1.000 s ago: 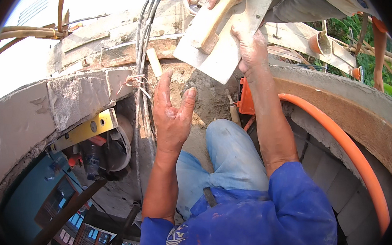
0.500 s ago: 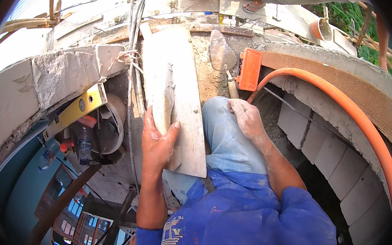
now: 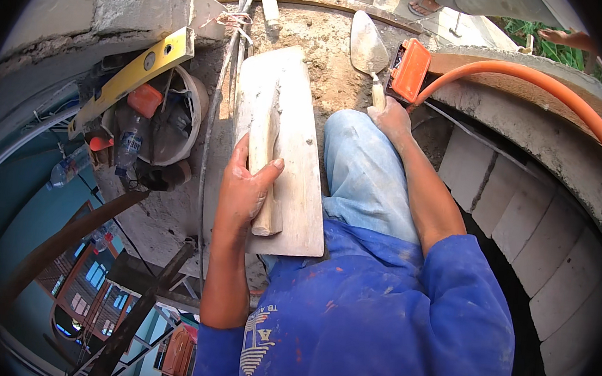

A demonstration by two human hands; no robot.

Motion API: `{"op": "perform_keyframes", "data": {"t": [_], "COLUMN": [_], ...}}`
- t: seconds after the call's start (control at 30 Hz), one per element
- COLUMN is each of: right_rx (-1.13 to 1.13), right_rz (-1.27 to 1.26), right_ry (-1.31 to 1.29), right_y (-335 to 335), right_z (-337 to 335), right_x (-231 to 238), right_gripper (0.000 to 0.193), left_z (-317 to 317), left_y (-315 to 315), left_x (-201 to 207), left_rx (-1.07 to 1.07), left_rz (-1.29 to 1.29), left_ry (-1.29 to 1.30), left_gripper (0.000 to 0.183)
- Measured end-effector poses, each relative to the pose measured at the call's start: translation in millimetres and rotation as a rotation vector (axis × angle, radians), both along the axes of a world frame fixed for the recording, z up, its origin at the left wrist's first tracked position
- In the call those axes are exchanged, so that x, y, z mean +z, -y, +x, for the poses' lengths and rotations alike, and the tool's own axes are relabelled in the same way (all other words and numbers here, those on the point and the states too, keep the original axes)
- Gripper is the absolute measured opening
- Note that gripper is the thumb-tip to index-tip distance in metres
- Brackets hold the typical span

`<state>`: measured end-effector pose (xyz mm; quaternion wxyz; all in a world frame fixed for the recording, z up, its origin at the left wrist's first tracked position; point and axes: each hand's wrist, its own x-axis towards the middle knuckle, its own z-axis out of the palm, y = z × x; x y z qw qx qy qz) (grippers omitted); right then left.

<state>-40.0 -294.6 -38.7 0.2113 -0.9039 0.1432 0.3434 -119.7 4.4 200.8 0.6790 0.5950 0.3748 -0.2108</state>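
My left hand [image 3: 246, 184] is closed round the handle of a long, pale wooden float [image 3: 296, 180]. The float's flat board lies face down to the handle side, tilted along my left thigh. At the knee, my right hand [image 3: 392, 122] has its fingers round the lower end of the wooden handle of a pointed trowel [image 3: 367, 46]. The trowel's blade rests on the rough, sandy surface ahead, grey with dried mortar. Right beside that handle stands an orange-lidded box [image 3: 411, 69], its dark inside partly showing.
An orange hose [image 3: 529, 73] arcs across the right over a block wall [image 3: 517, 226]. To the left, a yellow spirit level [image 3: 136, 76] leans by a bucket [image 3: 192, 119] and a plastic bottle [image 3: 130, 145]. Cables [image 3: 226, 83] run along the float's left. Another person's feet [image 3: 423, 5] stand far ahead.
My right hand has moved from above the knee onto the trowel's handle. The left hand still holds the float. The whole view has shifted, showing more of the lower left.
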Motion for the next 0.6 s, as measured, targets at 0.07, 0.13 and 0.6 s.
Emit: {"op": "perform_keyframes", "data": {"t": [0.07, 0.13, 0.6], "right_rx": [0.001, 0.075, 0.599], "right_rz": [0.044, 0.022, 0.382], "right_ry": [0.052, 0.097, 0.535], "right_y": [4, 2, -1], "right_z": [-6, -11, -57], "right_x": [23, 60, 228], "right_gripper": [0.047, 0.039, 0.051], "left_z": [-3, -11, -16], "left_y": [0, 0, 22], "left_x": [1, 5, 0], "left_rx": [-0.007, -0.014, -0.319], "left_rz": [0.031, 0.040, 0.343], "left_ry": [-0.001, 0.004, 0.203], "left_gripper": [0.069, 0.068, 0.073]}}
